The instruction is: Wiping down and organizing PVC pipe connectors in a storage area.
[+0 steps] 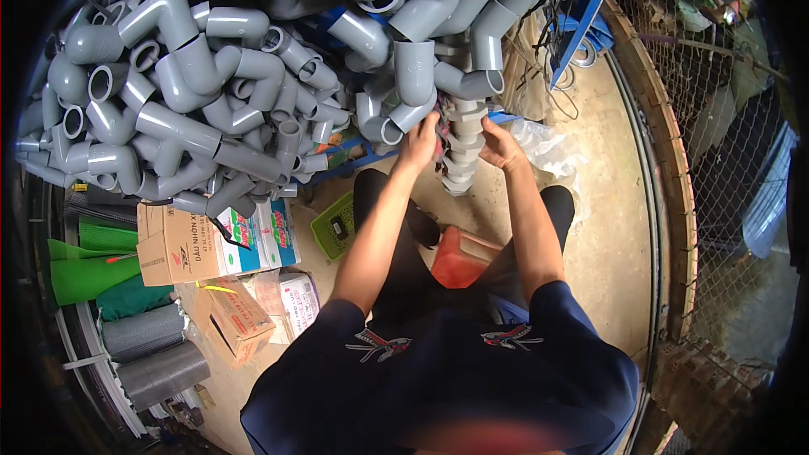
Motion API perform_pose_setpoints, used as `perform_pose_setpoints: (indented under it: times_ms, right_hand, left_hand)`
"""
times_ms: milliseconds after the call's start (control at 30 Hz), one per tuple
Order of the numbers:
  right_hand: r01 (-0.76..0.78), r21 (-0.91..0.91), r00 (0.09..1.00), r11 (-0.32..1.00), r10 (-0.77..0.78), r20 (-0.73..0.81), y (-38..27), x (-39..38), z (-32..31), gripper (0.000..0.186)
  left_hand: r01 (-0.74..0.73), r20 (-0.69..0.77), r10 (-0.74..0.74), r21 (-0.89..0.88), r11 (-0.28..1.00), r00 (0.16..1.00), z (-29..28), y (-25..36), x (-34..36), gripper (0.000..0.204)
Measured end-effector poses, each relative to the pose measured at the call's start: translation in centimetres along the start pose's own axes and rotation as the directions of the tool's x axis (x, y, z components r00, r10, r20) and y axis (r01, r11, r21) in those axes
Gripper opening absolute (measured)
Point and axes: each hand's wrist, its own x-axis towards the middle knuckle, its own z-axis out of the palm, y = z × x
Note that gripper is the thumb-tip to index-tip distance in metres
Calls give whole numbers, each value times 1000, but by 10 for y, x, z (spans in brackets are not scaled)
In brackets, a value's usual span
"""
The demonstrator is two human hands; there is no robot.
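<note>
Strung one above another, pale grey pipe fittings (463, 136) hang in a column in front of me. My left hand (418, 145) is at the column's left side, closed around a dark reddish rag (440, 128) that lies against the fittings. On the opposite side my right hand (503, 148) grips the column, thumb upward; its other fingers are partly hidden. Just above both hands hang grey elbow pipe fittings (415, 72).
A large mass of grey pipe fittings (185, 76) fills the upper left. Below it are cardboard boxes (177, 244), a green basket (334, 226) and green rolls (93, 274). A red stool (459, 257) sits between my legs. Wire mesh (716, 168) runs along the right; clear plastic (548, 152) lies nearby.
</note>
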Motion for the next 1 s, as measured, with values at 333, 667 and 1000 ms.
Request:
perform_pose_setpoints:
  times_ms: [333,667,1000]
  right_hand:
    - [64,-637,878,769,-347,-330,12,-10,76,71]
    - [201,-670,862,715,-453,-225,18,-7,91,58]
    - [139,-699,873,701,-420,-247,79,-36,79,68]
  left_hand:
    - [-116,-174,112,-12,993,978,18,64,-9,39]
    - [14,148,1,-99,995,989,-13,31,16,32]
    - [-32,-44,31,-28,999,999,-20,48,-31,33]
